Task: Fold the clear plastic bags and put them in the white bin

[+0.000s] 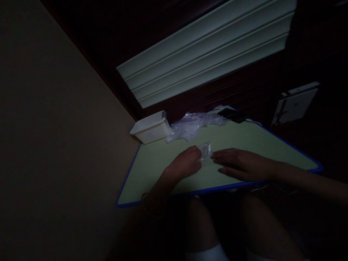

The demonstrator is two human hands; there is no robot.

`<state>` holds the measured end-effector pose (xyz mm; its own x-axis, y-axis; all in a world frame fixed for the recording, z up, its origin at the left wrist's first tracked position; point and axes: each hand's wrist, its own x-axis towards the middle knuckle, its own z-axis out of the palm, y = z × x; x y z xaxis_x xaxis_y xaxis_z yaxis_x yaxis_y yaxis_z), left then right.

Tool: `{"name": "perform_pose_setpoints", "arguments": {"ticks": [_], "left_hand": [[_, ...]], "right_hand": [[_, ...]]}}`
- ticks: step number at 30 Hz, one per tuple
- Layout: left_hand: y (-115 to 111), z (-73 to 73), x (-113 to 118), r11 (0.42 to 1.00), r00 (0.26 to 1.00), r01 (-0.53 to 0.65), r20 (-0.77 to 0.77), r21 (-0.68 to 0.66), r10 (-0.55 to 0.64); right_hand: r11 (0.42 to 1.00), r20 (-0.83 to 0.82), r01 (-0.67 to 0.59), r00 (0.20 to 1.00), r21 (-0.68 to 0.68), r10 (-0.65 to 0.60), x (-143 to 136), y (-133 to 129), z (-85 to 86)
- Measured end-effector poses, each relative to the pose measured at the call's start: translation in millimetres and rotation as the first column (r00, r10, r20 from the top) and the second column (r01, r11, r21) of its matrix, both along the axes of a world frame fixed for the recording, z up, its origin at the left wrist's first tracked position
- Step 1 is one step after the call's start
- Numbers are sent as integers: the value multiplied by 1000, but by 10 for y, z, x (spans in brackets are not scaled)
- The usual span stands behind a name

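A small clear plastic bag [206, 150] lies on the pale green table [157, 159] between my hands. My left hand [187, 161] is closed at the bag's left edge, its fingers curled and pressed against the plastic. From the right, my right hand [235, 163] lies low over the table with its fingers stretched out and the fingertips at the bag's right side. Dim light hides the bag's contents, if it has any.
A white bin [152, 132] stands at the table's back left corner. Beside it spreads a heap of clear plastic bags [193, 125], with a dark object [233, 115] at the right. A white box [295, 105] is beyond the table.
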<state>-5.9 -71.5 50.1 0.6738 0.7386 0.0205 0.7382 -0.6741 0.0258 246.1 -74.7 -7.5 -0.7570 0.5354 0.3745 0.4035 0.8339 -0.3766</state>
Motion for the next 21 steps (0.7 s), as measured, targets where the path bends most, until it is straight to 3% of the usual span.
{"name": "perform_pose_setpoints", "arguments": {"ticks": [8,21], "left_hand": [[0,-80,86,992,984,-13,-176,125,35],[7,-94,145,989,971,-25,-233,145,59]], "right_hand": [[1000,63,15,998,-4,-15,-2,-14,33],[1000,29,-7,1000,9,7,8,-1,4]]}}
